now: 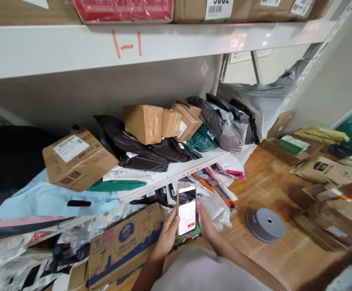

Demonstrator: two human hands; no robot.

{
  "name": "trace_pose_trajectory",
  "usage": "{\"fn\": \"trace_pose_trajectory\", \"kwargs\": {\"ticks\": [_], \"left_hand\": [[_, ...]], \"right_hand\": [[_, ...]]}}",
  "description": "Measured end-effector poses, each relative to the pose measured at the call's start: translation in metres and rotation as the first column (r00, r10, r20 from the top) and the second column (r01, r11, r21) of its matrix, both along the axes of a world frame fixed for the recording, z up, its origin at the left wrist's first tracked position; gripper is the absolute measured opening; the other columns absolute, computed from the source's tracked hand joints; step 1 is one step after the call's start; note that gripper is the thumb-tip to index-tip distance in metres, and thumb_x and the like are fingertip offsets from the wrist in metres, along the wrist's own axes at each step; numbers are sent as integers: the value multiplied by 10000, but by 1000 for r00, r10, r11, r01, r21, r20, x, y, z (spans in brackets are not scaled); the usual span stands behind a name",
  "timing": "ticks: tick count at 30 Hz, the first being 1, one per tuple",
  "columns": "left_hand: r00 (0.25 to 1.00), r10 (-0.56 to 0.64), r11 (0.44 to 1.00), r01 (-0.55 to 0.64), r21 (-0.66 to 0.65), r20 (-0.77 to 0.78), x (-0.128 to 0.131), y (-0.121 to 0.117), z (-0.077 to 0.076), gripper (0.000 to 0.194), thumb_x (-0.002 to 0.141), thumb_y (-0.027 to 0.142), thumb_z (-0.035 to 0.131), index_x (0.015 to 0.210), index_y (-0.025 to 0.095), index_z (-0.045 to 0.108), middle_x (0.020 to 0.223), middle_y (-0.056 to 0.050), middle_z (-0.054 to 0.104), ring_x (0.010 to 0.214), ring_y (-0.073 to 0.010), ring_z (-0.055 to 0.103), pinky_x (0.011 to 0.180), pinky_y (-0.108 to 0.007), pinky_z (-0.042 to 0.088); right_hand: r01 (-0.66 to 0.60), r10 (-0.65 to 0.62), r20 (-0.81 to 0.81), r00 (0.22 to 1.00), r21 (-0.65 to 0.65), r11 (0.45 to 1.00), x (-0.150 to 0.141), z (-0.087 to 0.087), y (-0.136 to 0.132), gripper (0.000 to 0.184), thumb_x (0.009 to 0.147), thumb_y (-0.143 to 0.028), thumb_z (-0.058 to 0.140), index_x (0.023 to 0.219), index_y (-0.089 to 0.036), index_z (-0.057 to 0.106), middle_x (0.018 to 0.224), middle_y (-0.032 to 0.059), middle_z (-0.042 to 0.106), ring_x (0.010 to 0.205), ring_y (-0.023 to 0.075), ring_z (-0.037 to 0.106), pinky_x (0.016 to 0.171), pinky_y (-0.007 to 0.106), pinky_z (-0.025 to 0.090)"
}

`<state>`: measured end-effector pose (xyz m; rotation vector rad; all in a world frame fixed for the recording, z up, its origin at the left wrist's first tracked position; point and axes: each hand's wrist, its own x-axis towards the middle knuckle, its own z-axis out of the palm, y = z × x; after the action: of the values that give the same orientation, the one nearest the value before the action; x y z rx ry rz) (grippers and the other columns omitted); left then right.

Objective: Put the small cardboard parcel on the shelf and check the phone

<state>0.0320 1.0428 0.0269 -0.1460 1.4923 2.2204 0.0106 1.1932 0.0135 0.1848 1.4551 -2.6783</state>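
Both hands hold a phone [187, 210] upright in front of me, its screen lit white with a red patch. My left hand [167, 234] wraps its left edge, and my right hand [204, 223] closes on the right edge. Just beyond the phone runs a white shelf [191, 165] piled with parcels: brown cardboard boxes [144, 122], black and grey plastic mailers [224, 121] and a green bag [202, 139]. A labelled carton [77, 159] lies at the shelf's left. Below the shelf leans a printed box [124, 242].
An upper shelf [164, 42] marked "1-1" in red carries more boxes. On the wooden floor to the right lie a grey tape spool [265, 224] and flattened cartons and paper bags [327, 169]. White and pink mailers [227, 165] spill beneath the shelf.
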Motion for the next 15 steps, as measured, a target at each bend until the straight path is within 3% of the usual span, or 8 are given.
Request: {"fn": "trace_pose_trajectory", "kwargs": {"ticks": [3,6,8,9,11,12,14,15], "left_hand": [[998,59,998,-59,-17,-2,-3,2,-2,814,839,595,633,1512,230,357,1556,-99,350,1401,-349,362,989,-465,528],[986,115,988,-126,-91,-119,-8,5,-4,699,909,585,526,1487,209,412,1539,-75,389,1468,-270,240,1186,-413,299],[976,31,972,-79,-220,-216,-15,6,4,632,957,577,418,1480,222,426,1531,-69,406,1466,-247,253,1210,-403,233],[959,-67,952,-21,-306,-275,-20,6,12,599,979,563,359,1474,234,436,1513,-70,432,1450,-243,290,1207,-406,235],[874,-285,855,46,-516,-394,-36,2,38,546,1002,525,302,1453,265,467,1401,-87,538,1342,-248,444,1158,-425,318],[809,-365,785,1,-620,-461,-46,-2,55,524,1005,501,314,1447,270,475,1296,-100,591,1242,-248,523,1107,-429,377],[690,-368,628,-310,-714,-623,-69,-15,93,518,985,452,409,1460,251,452,1078,-105,597,1016,-237,588,964,-417,472],[612,-323,540,-507,-672,-722,-81,-22,113,528,975,411,445,1473,235,430,1057,-105,562,990,-231,573,940,-405,477]], "right_hand": [[-2,-1,-41,999,-85,996,1,-1,-5,468,864,-614,595,1105,-225,692,1148,58,703,1122,279,613,966,413,483],[45,-48,-19,999,-141,989,3,1,-10,449,834,-598,642,1135,-267,680,1238,36,670,1196,270,581,1031,420,453],[87,-81,39,996,-199,976,5,3,-11,471,799,-621,661,1121,-279,688,1215,34,685,1217,282,574,1034,440,461],[103,-89,69,994,-227,969,5,4,-11,492,779,-647,661,1103,-278,696,1183,37,700,1218,295,576,1028,457,470],[123,-95,121,988,-256,959,5,4,-6,530,753,-701,637,1053,-271,713,1109,48,729,1207,325,590,1020,493,479],[132,-100,138,985,-247,960,4,3,-1,545,747,-722,620,1033,-269,719,1083,55,738,1198,339,598,1023,508,478],[159,-131,156,979,-185,970,4,-4,14,563,741,-744,592,1030,-278,722,1088,67,739,1193,359,602,1041,528,469],[170,-150,144,978,-135,976,4,-9,23,567,736,-744,588,1057,-295,716,1127,65,728,1208,365,592,1053,534,463]]}}
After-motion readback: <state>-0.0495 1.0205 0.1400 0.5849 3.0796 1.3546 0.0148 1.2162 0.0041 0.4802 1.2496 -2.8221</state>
